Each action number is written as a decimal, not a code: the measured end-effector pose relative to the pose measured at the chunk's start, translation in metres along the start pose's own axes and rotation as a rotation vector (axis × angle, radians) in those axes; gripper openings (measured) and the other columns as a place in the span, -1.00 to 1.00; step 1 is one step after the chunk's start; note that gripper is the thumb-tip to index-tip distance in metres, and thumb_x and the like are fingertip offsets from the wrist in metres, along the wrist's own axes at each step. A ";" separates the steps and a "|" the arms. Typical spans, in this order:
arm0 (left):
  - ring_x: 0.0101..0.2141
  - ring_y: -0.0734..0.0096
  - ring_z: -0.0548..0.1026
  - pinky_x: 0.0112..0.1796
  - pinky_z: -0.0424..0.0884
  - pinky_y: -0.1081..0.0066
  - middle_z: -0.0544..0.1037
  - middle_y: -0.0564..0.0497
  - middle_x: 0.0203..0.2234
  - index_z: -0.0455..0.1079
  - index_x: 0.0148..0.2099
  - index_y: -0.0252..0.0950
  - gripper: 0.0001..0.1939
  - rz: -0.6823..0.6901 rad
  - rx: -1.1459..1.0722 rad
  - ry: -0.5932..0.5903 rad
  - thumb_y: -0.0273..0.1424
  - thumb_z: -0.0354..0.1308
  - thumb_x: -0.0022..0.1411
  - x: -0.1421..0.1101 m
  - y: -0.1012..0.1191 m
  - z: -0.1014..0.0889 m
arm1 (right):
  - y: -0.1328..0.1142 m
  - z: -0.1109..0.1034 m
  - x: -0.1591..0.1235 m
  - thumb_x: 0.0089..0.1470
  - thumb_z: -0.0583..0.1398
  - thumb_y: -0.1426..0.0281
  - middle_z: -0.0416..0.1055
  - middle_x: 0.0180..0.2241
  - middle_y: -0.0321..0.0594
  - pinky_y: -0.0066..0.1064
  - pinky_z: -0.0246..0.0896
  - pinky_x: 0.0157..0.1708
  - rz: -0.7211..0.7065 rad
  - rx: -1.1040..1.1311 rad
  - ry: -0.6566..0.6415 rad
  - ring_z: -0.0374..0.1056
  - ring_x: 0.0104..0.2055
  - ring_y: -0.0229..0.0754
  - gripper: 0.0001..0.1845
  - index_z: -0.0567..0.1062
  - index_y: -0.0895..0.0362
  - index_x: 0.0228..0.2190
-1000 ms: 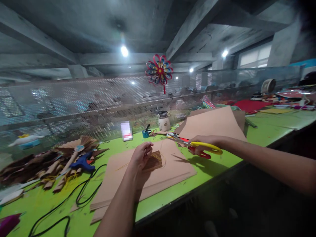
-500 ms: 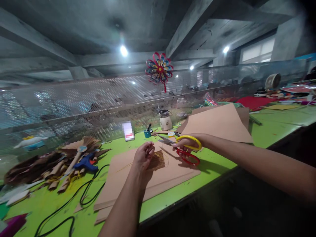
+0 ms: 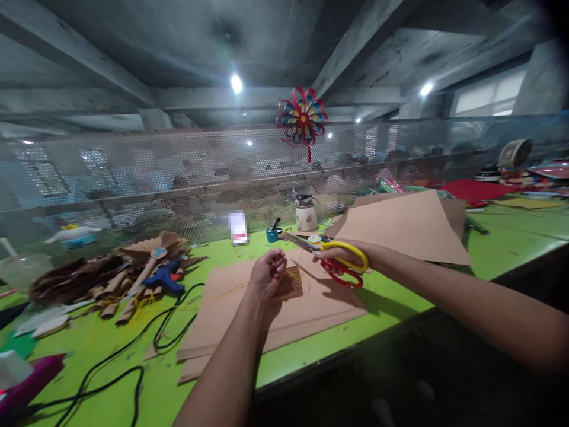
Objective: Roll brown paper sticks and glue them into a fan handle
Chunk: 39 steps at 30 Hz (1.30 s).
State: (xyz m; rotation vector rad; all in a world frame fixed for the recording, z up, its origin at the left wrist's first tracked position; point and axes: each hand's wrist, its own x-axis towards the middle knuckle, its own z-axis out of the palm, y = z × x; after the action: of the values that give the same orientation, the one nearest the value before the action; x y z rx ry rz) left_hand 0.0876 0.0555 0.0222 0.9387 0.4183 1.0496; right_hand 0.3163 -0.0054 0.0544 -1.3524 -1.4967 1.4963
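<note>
My left hand [image 3: 268, 274] is closed, its fingers curled together, over a small piece of pleated brown paper [image 3: 293, 283]. Yellow thread [image 3: 233, 289] runs to this hand from the left and loops out on its right side; the grip itself is partly hidden. Beneath lies a stack of flat brown paper sheets [image 3: 231, 338]. My right hand [image 3: 340, 259] is wrapped round a pair of scissors [image 3: 351, 279] with one yellow and one red handle. The blades point left, toward the left hand, above the stack and apart from the thread.
Left are a blue glue gun [image 3: 164, 277], brown paper fans [image 3: 155, 252] and a black cable [image 3: 120, 350]. Behind stand a teal tape roll [image 3: 272, 235], a thread spool [image 3: 315, 239] and a bottle [image 3: 306, 216]. Large brown sheets [image 3: 404, 228] lie right. A mesh screen [image 3: 200, 178] closes off the back.
My right hand has brought the scissors leftward and turned them, nearer my left hand. The left hand stays closed over the pleated paper. The whole view has shifted a little.
</note>
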 end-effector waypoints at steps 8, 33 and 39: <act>-0.75 0.71 -0.01 -0.74 -0.08 0.65 0.02 0.25 -0.77 0.29 -0.52 -0.38 -0.85 0.008 -0.011 0.038 -0.45 0.19 -0.01 0.000 0.000 0.001 | 0.011 -0.004 0.006 -0.03 0.27 0.03 0.40 -0.55 -0.30 -0.55 0.20 -0.59 -0.099 -0.127 0.049 0.29 -0.58 -0.34 -0.53 0.43 0.19 -0.30; -0.69 0.70 0.13 -0.71 -0.03 0.67 0.19 0.19 -0.69 0.34 -0.38 -0.38 -0.79 0.126 -0.045 0.042 -0.42 0.32 0.03 0.002 0.010 0.003 | 0.019 -0.022 -0.031 -0.07 0.22 0.33 0.35 -0.59 -0.24 -0.45 0.03 -0.54 -0.164 -0.860 0.430 0.24 -0.55 -0.22 -0.81 0.51 0.19 -0.39; -0.66 0.64 0.22 -0.66 0.03 0.62 0.25 0.16 -0.70 0.39 -0.38 -0.37 -0.79 0.310 0.064 0.061 -0.34 0.32 0.05 0.000 0.016 0.016 | 0.027 -0.015 -0.080 -0.04 0.14 0.36 0.39 -0.51 -0.23 -0.47 0.14 -0.56 -0.093 -0.635 0.166 0.31 -0.52 -0.21 -0.66 0.47 0.16 -0.18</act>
State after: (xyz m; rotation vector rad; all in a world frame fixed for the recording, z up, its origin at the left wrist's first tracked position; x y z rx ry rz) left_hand 0.0907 0.0513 0.0441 1.0524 0.3651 1.3552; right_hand 0.3588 -0.0798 0.0498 -1.6750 -1.9804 0.8453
